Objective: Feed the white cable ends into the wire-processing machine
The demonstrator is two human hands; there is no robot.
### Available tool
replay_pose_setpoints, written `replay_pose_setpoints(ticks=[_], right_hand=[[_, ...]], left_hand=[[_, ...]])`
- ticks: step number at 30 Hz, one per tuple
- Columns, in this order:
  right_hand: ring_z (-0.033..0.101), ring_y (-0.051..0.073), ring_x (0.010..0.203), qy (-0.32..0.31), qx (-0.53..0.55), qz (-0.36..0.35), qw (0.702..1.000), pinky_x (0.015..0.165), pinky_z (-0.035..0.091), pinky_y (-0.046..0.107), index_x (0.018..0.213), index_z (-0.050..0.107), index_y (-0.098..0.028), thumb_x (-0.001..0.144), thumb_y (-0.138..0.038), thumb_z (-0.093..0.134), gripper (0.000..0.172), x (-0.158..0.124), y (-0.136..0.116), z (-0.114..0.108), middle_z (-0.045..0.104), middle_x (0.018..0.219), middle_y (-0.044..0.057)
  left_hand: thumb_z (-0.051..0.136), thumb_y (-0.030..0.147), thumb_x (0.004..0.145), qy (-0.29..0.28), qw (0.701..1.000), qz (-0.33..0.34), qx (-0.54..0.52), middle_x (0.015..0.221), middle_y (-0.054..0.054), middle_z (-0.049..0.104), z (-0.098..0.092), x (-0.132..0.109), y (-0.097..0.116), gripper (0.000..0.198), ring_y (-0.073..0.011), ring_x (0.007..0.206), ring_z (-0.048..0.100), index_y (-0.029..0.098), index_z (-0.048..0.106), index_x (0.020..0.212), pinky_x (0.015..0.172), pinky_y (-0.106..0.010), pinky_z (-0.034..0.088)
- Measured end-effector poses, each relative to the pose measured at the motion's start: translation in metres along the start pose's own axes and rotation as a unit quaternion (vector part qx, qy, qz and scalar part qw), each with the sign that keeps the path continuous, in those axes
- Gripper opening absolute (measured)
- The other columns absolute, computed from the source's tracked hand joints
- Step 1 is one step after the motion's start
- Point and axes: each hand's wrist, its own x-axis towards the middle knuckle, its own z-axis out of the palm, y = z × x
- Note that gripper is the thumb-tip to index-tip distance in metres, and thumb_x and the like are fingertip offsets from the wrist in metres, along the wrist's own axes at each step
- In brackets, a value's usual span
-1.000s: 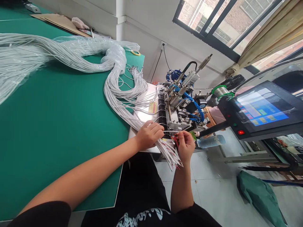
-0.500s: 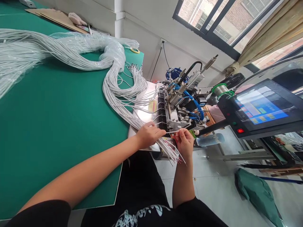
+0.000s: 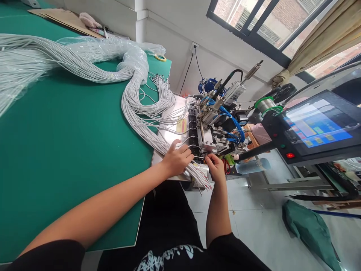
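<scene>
Between my two hands a single white cable is stretched at the near end of the machine. My left hand grips it with closed fingers, above the cable bundle. At the cable's end my right hand pinches with thumb and fingertips; the tip itself is hidden. Loose cable ends with reddish tips hang below and between the hands. Several cables run from the bundle into the black slotted holder along the machine's front.
A green-topped table carries the bundle, partly wrapped in clear plastic, and a yellow tape roll. To the right are a lit touchscreen, a wire spool and a plastic bottle. Red-handled scissors lie beside my right hand.
Both hands have brought the cable closer to the machine's front. My right hand has moved left, nearer my left hand, so less cable shows between them.
</scene>
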Motion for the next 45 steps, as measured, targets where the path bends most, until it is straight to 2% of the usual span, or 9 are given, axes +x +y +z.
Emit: replay_pose_setpoints(ticks=[9,13,17,24,31,34,38,42,45], right_hand=[[0.027,0.009,0.049,0.028,0.208,0.123,0.97,0.049,0.022,0.025,0.055,0.042,-0.021,0.068,-0.039,0.063,0.031,0.003,0.005,0.018,0.034,0.052,-0.006],[0.026,0.009,0.048,0.049,0.232,0.156,0.959,0.047,0.023,0.025,0.055,0.04,-0.022,0.064,-0.045,0.064,0.035,-0.002,-0.001,0.025,0.033,0.051,-0.006],[0.033,0.009,0.05,0.043,0.22,0.156,0.962,0.049,0.026,0.024,0.061,0.049,-0.02,0.067,-0.048,0.067,0.034,-0.009,0.004,0.019,0.041,0.054,-0.005],[0.046,0.012,0.056,0.071,0.126,0.086,0.986,0.054,0.037,0.025,0.07,0.061,-0.018,0.076,-0.051,0.065,0.034,-0.021,-0.003,-0.005,0.056,0.063,-0.001],[0.052,0.014,0.065,-0.073,-0.037,-0.049,0.995,0.059,0.04,0.027,0.086,0.069,-0.019,0.083,-0.039,0.064,0.021,-0.034,-0.056,-0.014,0.064,0.08,0.004],[0.051,0.014,0.062,-0.093,-0.058,-0.064,0.992,0.056,0.039,0.026,0.086,0.069,-0.02,0.083,-0.038,0.064,0.019,-0.031,-0.064,-0.011,0.063,0.076,0.003],[0.054,0.015,0.063,-0.041,-0.054,-0.063,0.996,0.059,0.042,0.027,0.079,0.067,-0.019,0.084,-0.038,0.062,0.021,-0.023,-0.058,-0.004,0.063,0.073,0.003],[0.054,0.016,0.064,0.031,-0.051,-0.042,0.997,0.06,0.043,0.028,0.078,0.067,-0.018,0.082,-0.04,0.063,0.022,-0.014,-0.05,0.0,0.064,0.073,0.004],[0.053,0.015,0.062,0.051,-0.043,-0.036,0.997,0.058,0.042,0.027,0.079,0.066,-0.018,0.081,-0.041,0.064,0.023,-0.01,-0.046,-0.001,0.062,0.069,0.002]], left_hand=[[0.053,0.007,0.065,-0.018,1.0,-0.011,0.023,0.076,-0.003,0.062,0.003,0.001,0.003,0.016,-0.0213,0.087,0.054,0.018,0.06,0.074,0.1,-0.048,0.023],[0.054,0.008,0.065,-0.025,0.999,-0.017,0.023,0.077,-0.004,0.063,0.003,0.0,0.003,0.017,-0.022,0.088,0.054,0.018,0.061,0.076,0.101,-0.05,0.022],[0.055,0.009,0.067,-0.029,0.999,-0.011,0.018,0.079,-0.004,0.064,0.004,-0.001,0.002,0.018,-0.0229,0.09,0.055,0.018,0.064,0.08,0.104,-0.052,0.02],[0.051,0.01,0.073,0.001,1.0,-0.009,0.01,0.1,-0.006,0.068,0.004,-0.002,-0.002,0.03,-0.0242,0.102,0.056,0.017,0.066,0.097,0.108,-0.054,0.016],[0.044,0.008,0.083,0.032,0.999,0.001,0.025,0.086,-0.001,0.069,0.003,-0.002,-0.001,0.033,-0.0175,0.079,0.058,0.019,0.065,0.105,0.105,-0.051,0.022],[0.042,0.008,0.086,0.031,0.999,0.006,0.023,0.084,-0.001,0.069,0.003,-0.001,-0.002,0.032,-0.0173,0.078,0.058,0.019,0.065,0.105,0.104,-0.05,0.022],[0.044,0.011,0.087,0.035,0.999,-0.004,0.023,0.083,-0.002,0.068,0.003,-0.001,-0.001,0.029,-0.0184,0.08,0.058,0.019,0.064,0.105,0.103,-0.05,0.023],[0.046,0.014,0.087,0.042,0.997,-0.06,0.039,0.082,-0.004,0.068,0.003,0.0,0.001,0.023,-0.0204,0.083,0.058,0.018,0.066,0.099,0.101,-0.05,0.024],[0.044,0.011,0.087,0.04,0.998,-0.045,0.033,0.072,-0.002,0.064,0.003,0.0,0.0,0.023,-0.0179,0.077,0.056,0.018,0.065,0.089,0.1,-0.047,0.025]])
